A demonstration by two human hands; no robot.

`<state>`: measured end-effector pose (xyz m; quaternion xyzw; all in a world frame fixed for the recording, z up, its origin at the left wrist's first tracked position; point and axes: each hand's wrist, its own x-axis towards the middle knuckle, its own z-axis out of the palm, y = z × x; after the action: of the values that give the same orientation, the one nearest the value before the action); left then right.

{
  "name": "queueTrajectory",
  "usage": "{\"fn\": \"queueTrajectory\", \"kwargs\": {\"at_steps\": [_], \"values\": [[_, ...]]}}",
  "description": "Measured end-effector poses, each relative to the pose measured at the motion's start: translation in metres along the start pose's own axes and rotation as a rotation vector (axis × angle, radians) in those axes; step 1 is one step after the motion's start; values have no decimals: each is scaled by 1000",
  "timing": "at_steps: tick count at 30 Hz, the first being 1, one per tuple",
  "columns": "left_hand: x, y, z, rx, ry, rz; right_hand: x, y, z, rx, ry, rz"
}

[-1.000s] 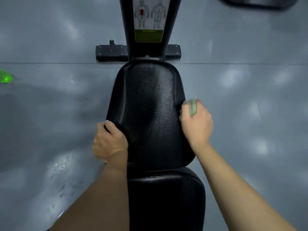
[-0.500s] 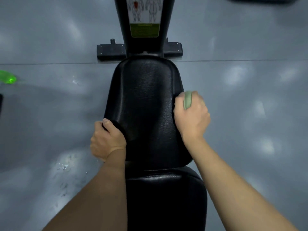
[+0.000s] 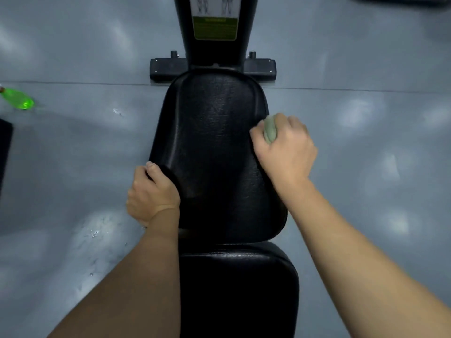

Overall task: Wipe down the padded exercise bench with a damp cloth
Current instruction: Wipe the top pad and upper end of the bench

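A black padded bench (image 3: pixel 214 147) runs up the middle of the view, its upper pad above a second, lower pad (image 3: pixel 238 284) nearer the camera. The left hand (image 3: pixel 151 193) grips the upper pad's left edge, thumb on top. The right hand (image 3: pixel 286 150) holds a bunched pale green cloth (image 3: pixel 270 130) against the pad's right edge; the hand is slightly blurred, so how far the cloth touches the vinyl is hard to tell. Beyond the pad a black upright (image 3: pixel 214 45) carries a label (image 3: pixel 214 28) with a green panel. A green bottle (image 3: pixel 18 98) lies on the grey floor (image 3: pixel 353 69) at far left.
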<state>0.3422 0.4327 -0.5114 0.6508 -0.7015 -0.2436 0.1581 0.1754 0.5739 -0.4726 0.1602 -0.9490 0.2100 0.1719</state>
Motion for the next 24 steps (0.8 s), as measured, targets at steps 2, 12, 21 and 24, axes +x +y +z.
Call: {"fn": "queueTrajectory", "kwargs": {"at_steps": [2, 12, 21, 24], "values": [[0, 1, 0, -16, 2, -2, 22, -8, 11, 51, -64, 71], [-6, 1, 1, -14, 45, 21, -92, 37, -8, 15, 103, -167], [-4, 0, 3, -53, 36, 17, -3, 11, 0, 51, -161, 18], [-1, -4, 5, -58, 41, 20, 5, -1, 12, 167, -120, 153]]}}
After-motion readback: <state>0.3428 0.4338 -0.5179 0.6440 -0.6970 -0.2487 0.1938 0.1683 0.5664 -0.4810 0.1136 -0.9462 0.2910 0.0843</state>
